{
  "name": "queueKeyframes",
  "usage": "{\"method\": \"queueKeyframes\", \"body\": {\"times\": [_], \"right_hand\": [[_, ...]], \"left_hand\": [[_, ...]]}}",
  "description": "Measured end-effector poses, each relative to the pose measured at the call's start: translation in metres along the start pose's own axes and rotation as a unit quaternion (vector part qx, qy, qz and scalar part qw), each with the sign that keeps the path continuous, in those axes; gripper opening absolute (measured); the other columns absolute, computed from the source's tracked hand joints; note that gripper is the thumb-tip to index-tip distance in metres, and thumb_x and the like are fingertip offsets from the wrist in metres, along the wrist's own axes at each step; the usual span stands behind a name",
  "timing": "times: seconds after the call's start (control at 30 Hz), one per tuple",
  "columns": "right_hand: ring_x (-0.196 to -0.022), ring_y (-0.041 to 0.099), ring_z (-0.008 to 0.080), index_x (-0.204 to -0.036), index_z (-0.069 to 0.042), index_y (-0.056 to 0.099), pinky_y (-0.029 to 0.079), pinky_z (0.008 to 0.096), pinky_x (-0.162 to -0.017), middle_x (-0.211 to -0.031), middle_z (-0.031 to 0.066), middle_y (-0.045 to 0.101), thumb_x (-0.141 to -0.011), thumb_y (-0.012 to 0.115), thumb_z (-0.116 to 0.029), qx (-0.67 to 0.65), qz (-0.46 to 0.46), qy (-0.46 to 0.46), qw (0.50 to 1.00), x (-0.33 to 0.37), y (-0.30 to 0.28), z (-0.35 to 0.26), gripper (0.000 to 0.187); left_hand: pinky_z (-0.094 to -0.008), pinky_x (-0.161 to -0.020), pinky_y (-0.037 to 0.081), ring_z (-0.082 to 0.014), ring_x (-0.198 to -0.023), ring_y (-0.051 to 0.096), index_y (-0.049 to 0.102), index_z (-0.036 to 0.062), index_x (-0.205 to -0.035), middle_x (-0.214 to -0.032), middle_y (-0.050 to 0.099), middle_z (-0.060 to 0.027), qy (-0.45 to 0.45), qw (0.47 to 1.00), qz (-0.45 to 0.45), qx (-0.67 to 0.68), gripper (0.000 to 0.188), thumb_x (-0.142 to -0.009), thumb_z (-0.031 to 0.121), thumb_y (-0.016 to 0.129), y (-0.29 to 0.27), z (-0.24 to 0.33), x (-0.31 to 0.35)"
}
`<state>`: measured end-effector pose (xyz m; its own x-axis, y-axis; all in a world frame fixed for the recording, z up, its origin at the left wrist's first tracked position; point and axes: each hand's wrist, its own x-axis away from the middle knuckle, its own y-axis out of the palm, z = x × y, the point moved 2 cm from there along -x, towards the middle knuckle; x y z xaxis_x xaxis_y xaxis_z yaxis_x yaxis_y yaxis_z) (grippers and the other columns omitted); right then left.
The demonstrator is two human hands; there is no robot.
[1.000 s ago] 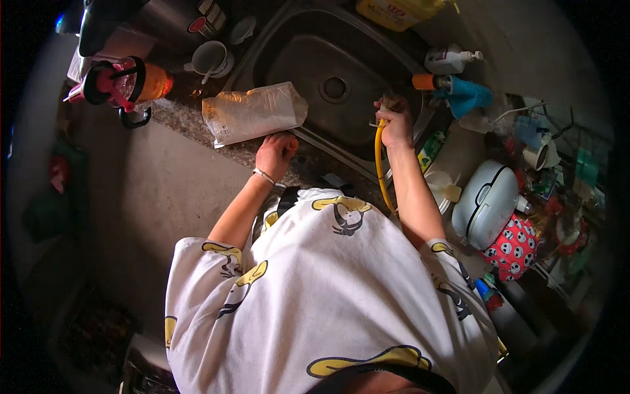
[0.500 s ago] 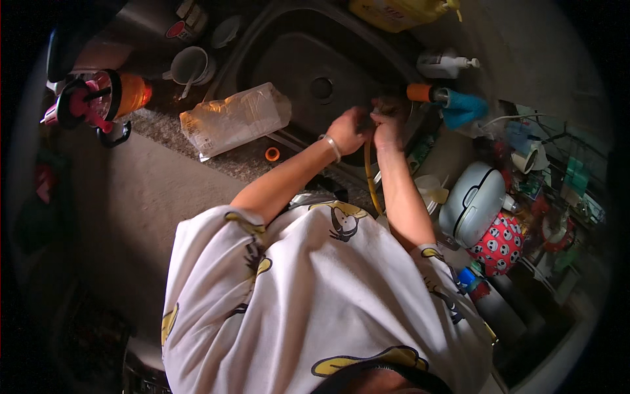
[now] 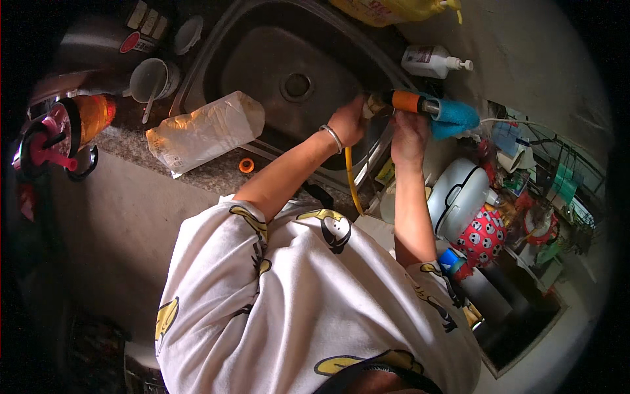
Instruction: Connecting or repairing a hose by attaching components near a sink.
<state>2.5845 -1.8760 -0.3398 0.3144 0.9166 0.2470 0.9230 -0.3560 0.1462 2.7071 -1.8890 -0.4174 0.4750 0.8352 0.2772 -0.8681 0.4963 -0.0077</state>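
A faucet with an orange sleeve [image 3: 407, 100] and a blue cloth [image 3: 454, 118] wrapped round its base juts over the right side of the sink. My left hand [image 3: 348, 122] is closed round the end of a yellow hose [image 3: 350, 172], which hangs down toward the counter edge. Beside those fingers, a pale fitting [image 3: 373, 106] shows at the faucet's outlet. From below, my right hand [image 3: 410, 134] grips the faucet by the orange sleeve; its fingertips are partly hidden behind it.
The steel sink [image 3: 262, 56] lies ahead. A crumpled pale bag [image 3: 207, 130], an orange ring-shaped cap [image 3: 247, 165] and a cup with a spoon [image 3: 151, 80] stand left. Right are a white pump bottle [image 3: 433, 62], a yellow jug [image 3: 387, 9] and a pale lidded case [image 3: 461, 197].
My right hand has moved away from my left, to the faucet's orange sleeve. The left stays at the hose end. The whole view has shifted slightly.
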Motion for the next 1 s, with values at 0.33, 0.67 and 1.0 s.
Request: {"method": "queueKeyframes", "body": {"times": [0.33, 0.67, 1.0], "right_hand": [[-0.1, 0.05, 0.0201, -0.109, 0.001, 0.049, 0.037, 0.0325, -0.09, -0.107, 0.0102, 0.053, -0.081, 0.062, -0.014, 0.066, 0.054, -0.048, 0.995, -0.012, 0.018, -0.007, 0.035], [-0.098, 0.051, 0.0187, -0.106, 0.002, 0.052, 0.036, 0.0315, -0.09, -0.105, 0.0109, 0.055, -0.082, 0.06, -0.011, 0.08, 0.014, -0.079, 0.994, -0.01, 0.014, -0.009, 0.029], [-0.101, 0.052, 0.0186, -0.106, 0.003, 0.051, 0.039, 0.0315, -0.089, -0.107, 0.0118, 0.056, -0.081, 0.058, -0.005, 0.064, 0.025, -0.065, 0.996, -0.007, 0.014, -0.01, 0.027]], "left_hand": [[-0.0417, -0.074, 0.044, -0.0314, -0.094, 0.054, 0.049, 0.0157, -0.109, -0.102, 0.054, -0.0097, 0.147, 0.973, 0.104, -0.142, 0.046, -0.065, 0.004, 0.057, -0.021, -0.007, -0.029], [-0.0395, -0.071, 0.039, -0.0267, -0.09, 0.055, 0.049, 0.0181, -0.106, -0.098, 0.053, -0.0062, 0.189, 0.955, 0.104, -0.205, 0.045, -0.063, 0.005, 0.057, -0.018, -0.008, -0.028], [-0.0408, -0.074, 0.037, -0.0249, -0.092, 0.054, 0.048, 0.0187, -0.106, -0.1, 0.052, -0.006, 0.178, 0.951, 0.103, -0.231, 0.046, -0.063, 0.004, 0.058, -0.02, -0.006, -0.026]]}}
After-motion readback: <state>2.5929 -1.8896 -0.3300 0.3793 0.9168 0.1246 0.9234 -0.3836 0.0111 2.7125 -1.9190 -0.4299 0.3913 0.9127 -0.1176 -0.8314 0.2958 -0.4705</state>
